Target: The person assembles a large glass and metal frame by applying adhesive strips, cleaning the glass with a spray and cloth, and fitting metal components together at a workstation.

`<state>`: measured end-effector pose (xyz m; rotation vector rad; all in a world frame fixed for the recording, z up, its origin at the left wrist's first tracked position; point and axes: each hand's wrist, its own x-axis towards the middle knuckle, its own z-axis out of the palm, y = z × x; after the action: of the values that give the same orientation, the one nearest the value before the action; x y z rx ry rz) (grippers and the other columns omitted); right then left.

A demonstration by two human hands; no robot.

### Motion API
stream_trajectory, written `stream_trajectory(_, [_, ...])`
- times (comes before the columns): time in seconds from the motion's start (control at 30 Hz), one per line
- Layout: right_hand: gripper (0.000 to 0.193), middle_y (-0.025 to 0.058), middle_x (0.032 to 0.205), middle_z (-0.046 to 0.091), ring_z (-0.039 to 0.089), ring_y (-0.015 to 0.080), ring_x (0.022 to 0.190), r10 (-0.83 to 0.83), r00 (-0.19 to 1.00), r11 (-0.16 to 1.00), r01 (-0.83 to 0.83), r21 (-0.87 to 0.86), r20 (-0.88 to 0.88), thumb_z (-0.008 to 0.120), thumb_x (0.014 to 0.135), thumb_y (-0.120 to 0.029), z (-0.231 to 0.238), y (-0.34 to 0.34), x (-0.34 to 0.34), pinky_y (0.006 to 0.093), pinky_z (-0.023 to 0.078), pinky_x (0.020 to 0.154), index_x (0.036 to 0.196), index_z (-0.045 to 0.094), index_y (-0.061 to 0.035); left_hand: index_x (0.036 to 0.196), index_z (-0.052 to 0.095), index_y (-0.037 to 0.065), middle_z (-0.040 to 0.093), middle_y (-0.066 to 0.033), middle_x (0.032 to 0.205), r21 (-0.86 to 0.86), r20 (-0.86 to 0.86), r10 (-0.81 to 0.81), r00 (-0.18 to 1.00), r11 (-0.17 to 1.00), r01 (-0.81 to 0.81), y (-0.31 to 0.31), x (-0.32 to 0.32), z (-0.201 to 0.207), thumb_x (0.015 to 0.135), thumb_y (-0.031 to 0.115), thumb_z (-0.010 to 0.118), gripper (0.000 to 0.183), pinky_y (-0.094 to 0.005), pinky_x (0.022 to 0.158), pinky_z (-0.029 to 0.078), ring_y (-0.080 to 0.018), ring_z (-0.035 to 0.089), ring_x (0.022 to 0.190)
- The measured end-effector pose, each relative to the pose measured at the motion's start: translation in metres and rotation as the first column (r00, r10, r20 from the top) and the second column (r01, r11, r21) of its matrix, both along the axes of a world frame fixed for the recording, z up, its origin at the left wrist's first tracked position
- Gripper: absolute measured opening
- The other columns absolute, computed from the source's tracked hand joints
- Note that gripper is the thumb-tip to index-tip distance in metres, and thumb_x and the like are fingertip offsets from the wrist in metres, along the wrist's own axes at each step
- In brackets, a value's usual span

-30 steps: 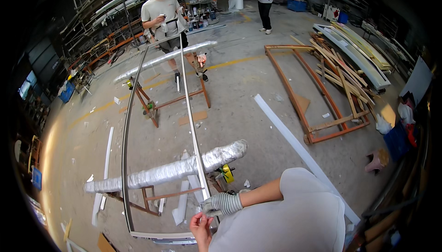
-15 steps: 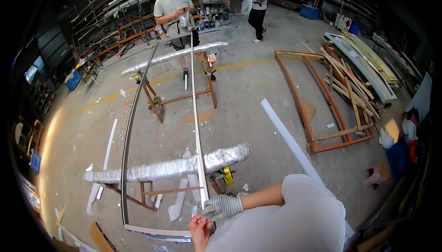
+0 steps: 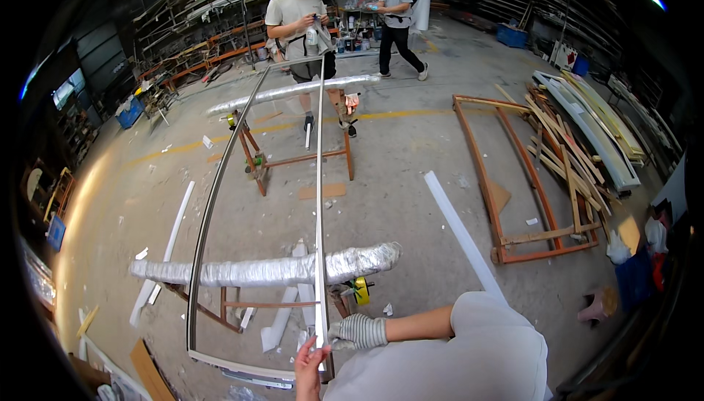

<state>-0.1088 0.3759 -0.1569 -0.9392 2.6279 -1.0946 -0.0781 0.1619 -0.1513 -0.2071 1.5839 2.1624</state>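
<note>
A long rectangular metal frame (image 3: 320,218) lies across two supports padded with silvery wrap, a near one (image 3: 249,273) and a far one (image 3: 286,92). My right hand (image 3: 359,332), in a grey striped glove, is closed at the outer side of the frame's right rail, close to the near corner; its fingertips are partly hidden. Beside it, my bare left hand (image 3: 312,363) has its fingers curled in a pinch at the same rail. Whatever sits between those fingers is too small to make out.
Beyond the frame stands a person (image 3: 297,20) with a bottle; another person (image 3: 397,23) walks behind. Rust-coloured trestle legs (image 3: 348,155) stand under the supports. To the right, an orange metal frame (image 3: 480,174) and a timber pile (image 3: 568,152) lie on the floor, with a white strip (image 3: 462,229) nearer.
My left hand has shifted up against the rail, fingers raised. The gloved right hand stays by the rail. The view has tilted slightly, and the far person has stepped left.
</note>
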Motion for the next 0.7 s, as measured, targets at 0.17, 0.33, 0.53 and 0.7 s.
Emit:
stream_trajectory(0.17, [0.03,0.0139,0.083,0.06,0.061,0.0343,0.075,0.037,0.999,0.998,-0.036,-0.046,0.008,0.056,0.087,-0.034,-0.005,0.012,-0.004,0.0416,0.049,0.065,0.097,0.056,-0.0061,0.146,0.016,0.01,0.067,-0.0117,0.099,-0.143,-0.138,0.424,0.895,0.886,-0.441,-0.085,-0.04,0.012,0.087,0.019,0.059,0.073,-0.0316,0.078,0.046,-0.0206,0.063,0.093])
stream_trajectory(0.33, [0.03,0.0141,0.081,0.059,0.059,0.0342,0.074,0.032,0.997,0.996,-0.026,-0.08,0.075,0.057,0.087,-0.036,0.006,0.018,-0.004,0.0411,0.048,0.064,0.094,0.054,-0.0065,0.142,0.029,0.01,0.065,-0.0089,0.107,0.002,-0.399,0.76,0.513,0.56,-0.829,-0.198,-0.045,0.069,0.088,0.026,0.057,0.063,-0.03,0.085,0.04,-0.0163,0.057,0.099])
stream_trajectory(0.53, [0.031,0.0138,0.08,0.06,0.06,0.0332,0.073,0.024,0.996,0.997,-0.018,-0.074,0.085,0.058,0.087,-0.037,0.004,0.019,-0.007,0.0404,0.048,0.064,0.095,0.055,-0.0074,0.121,0.048,-0.008,0.059,-0.0238,0.113,0.11,-0.462,0.844,0.271,0.358,-0.927,-0.223,-0.022,0.102,0.09,0.014,0.052,0.038,-0.0545,0.097,0.034,-0.0338,0.056,0.109])
stream_trajectory(0.7, [0.036,0.0133,0.085,0.063,0.062,0.0315,0.075,0.047,0.986,0.999,-0.044,-0.022,0.163,0.056,0.087,-0.04,0.011,0.018,-0.009,0.0396,0.05,0.066,0.101,0.057,-0.0067,0.122,0.049,-0.003,0.059,-0.023,0.114,0.098,-0.251,0.854,0.456,0.491,-0.866,-0.255,-0.022,0.035,0.09,0.02,0.053,0.04,-0.0514,0.099,0.032,-0.0338,0.057,0.106])
